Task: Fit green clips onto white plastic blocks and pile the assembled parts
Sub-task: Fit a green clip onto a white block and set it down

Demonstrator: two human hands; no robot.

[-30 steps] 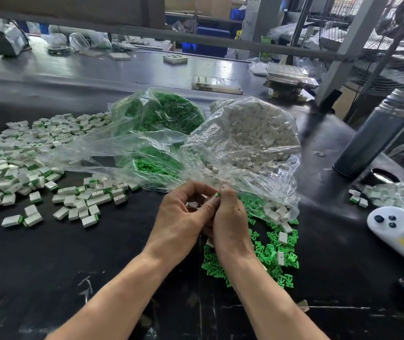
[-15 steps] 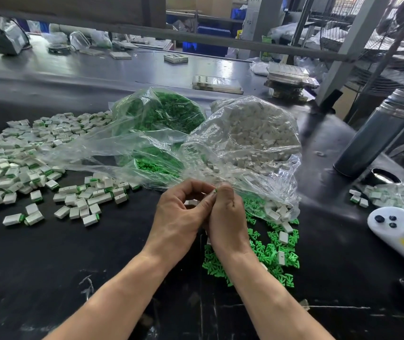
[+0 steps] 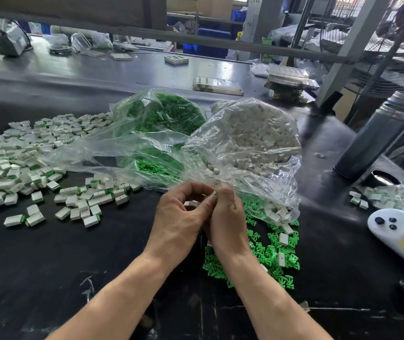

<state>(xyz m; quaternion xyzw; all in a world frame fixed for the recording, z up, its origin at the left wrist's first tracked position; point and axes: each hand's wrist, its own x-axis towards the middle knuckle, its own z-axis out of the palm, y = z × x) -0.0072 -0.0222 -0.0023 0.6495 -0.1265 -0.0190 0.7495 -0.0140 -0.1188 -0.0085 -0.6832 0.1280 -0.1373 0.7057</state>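
1. The left hand (image 3: 180,217) and right hand (image 3: 228,217) meet at the middle of the black table (image 3: 48,278), fingers curled inward, pinching a small part between them; only its green clip tip (image 3: 216,191) and a sliver of white show at the fingertips.
2. Under and just right of the right wrist lies a scatter of loose green clips (image 3: 269,256), bright, small and pronged, with a few boxy white blocks (image 3: 283,239) mixed among them.
3. Behind the hands sit two crinkled, clear plastic bags: the bag of clips (image 3: 166,114) on the left, the bag of blocks (image 3: 257,133) on the right, its mouth spilling toward the loose clips.
4. The pile of assembled parts (image 3: 24,163) spreads over the table's left side, white rectangles each edged with green, thinning into stragglers near the left hand.
5. At the right stand a tall, matte grey cylindrical bottle (image 3: 372,138) and a smooth white controller (image 3: 397,229) with dark buttons.
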